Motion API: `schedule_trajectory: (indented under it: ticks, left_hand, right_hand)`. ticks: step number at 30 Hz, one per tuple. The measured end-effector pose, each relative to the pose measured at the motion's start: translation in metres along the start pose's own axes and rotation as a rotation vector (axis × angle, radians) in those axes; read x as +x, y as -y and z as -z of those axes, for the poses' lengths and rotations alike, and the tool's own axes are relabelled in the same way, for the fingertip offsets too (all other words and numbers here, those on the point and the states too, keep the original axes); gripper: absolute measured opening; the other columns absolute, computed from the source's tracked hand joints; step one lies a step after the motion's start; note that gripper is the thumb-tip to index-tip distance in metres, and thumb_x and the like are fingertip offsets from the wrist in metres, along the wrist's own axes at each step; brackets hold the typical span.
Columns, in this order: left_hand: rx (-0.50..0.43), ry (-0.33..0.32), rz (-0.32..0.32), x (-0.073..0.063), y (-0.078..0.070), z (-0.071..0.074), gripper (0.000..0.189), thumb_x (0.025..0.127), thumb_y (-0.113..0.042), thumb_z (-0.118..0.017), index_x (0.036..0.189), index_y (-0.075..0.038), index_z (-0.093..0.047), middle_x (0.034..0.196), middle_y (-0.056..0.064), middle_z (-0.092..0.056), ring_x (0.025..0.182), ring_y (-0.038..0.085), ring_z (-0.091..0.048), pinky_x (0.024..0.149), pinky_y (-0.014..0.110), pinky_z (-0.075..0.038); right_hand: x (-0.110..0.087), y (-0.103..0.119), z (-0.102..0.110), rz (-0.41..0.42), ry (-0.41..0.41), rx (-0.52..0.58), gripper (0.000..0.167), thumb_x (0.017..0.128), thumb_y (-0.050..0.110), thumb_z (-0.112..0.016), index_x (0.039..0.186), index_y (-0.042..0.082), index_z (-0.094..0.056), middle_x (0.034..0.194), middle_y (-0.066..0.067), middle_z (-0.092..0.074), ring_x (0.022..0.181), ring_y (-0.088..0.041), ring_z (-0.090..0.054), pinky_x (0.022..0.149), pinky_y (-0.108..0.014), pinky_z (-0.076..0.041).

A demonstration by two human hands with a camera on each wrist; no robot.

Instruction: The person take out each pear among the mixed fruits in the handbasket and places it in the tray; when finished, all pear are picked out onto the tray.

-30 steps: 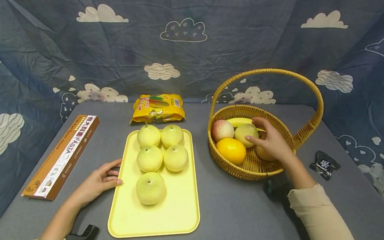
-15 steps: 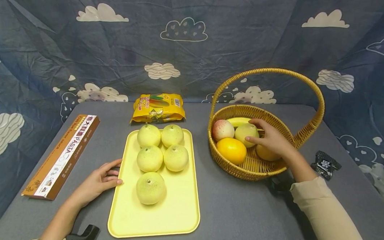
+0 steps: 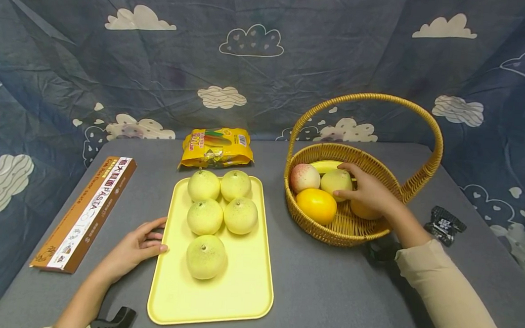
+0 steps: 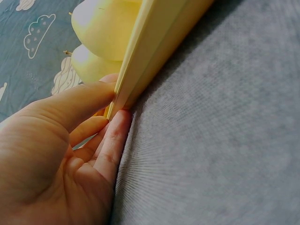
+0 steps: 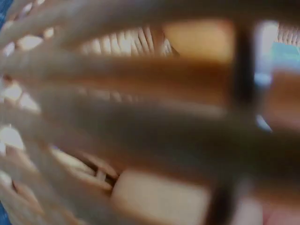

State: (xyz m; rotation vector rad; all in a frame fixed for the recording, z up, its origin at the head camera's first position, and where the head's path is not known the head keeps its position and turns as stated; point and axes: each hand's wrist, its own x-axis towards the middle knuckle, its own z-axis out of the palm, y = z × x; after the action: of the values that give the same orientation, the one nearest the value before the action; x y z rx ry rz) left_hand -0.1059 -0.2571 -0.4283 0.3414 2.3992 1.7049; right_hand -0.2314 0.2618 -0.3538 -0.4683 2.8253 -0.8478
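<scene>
My left hand (image 3: 131, 249) holds the left rim of the yellow tray (image 3: 237, 296). In the left wrist view its thumb (image 4: 89, 101) lies over the rim and the fingertips are against the outer side. Several round pale-green pears (image 3: 206, 257) stand on the tray. Inside the wicker basket (image 3: 330, 235), my right hand (image 3: 370, 192) grips another pear (image 3: 335, 180), thumb on the near side and fingers on the far side. Around that pear are a peach (image 3: 305, 178), a yellow-orange fruit (image 3: 316, 206), bananas (image 3: 325, 166) and an orange-brown fruit (image 3: 364, 210) partly under the hand. Basket strands block most of the right wrist view.
The basket's tall handle (image 3: 373, 97) arches over the right arm. A yellow snack bag (image 3: 219, 148) lies behind the tray. To the left is a long pasta box (image 3: 83, 214); a small black packet (image 3: 444, 225) lies right of the basket.
My right hand has closed in on the pear in the basket, its fingers and thumb coming to its sides. The left hand and tray have stayed put.
</scene>
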Motion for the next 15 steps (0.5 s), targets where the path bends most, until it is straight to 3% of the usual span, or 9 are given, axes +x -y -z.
schedule_trajectory:
  ticks: [6,15]
  left_hand:
    - [0.001,0.005,0.004,0.0004,-0.0001,0.0003,0.066,0.082,-0.011,-0.066,0.137,0.001,-0.032,0.124,0.021,-0.038,0.095,0.010,-0.052,0.077,0.020,-0.048]
    - [-0.002,0.010,0.006,-0.0001,-0.0003,0.0014,0.066,0.082,-0.010,-0.066,0.137,0.001,-0.032,0.124,0.021,-0.038,0.094,0.010,-0.053,0.077,0.020,-0.048]
  right_hand:
    - [0.0009,-0.0010,-0.0041,0.013,-0.091,0.029,0.074,0.077,0.038,-0.070,0.132,0.001,-0.036,0.129,-0.025,-0.039,0.112,-0.039,-0.040,0.092,-0.054,-0.033]
    - [-0.0025,0.0034,-0.0067,0.079,-0.319,0.211,0.069,0.073,0.018,-0.076,0.126,-0.003,-0.036,0.122,-0.023,-0.036,0.110,-0.037,-0.039,0.090,-0.052,-0.038]
